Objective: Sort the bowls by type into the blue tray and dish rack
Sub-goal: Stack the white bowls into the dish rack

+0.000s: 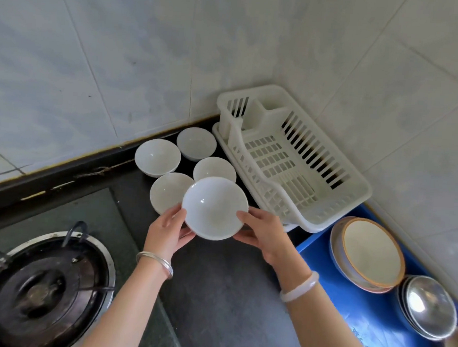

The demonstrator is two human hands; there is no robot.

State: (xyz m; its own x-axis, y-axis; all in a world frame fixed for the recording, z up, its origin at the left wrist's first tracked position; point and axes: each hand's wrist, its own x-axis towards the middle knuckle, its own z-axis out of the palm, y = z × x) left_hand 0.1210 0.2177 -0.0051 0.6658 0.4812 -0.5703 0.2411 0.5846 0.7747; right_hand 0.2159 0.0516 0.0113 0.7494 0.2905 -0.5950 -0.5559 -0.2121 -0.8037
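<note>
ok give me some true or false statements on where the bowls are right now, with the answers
1. The left hand and the right hand hold one white bowl between them. True.
2. The dish rack already holds two bowls. False: no bowl shows in it.
3. Four other white bowls stand on the counter, left of the rack. True.
4. The steel bowls sit on the stove. False: they are stacked in the blue tray.

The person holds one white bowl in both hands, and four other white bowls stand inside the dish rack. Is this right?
Not quite. The head view shows the four white bowls on the counter beside the dish rack, not inside it. The rest holds.
</note>
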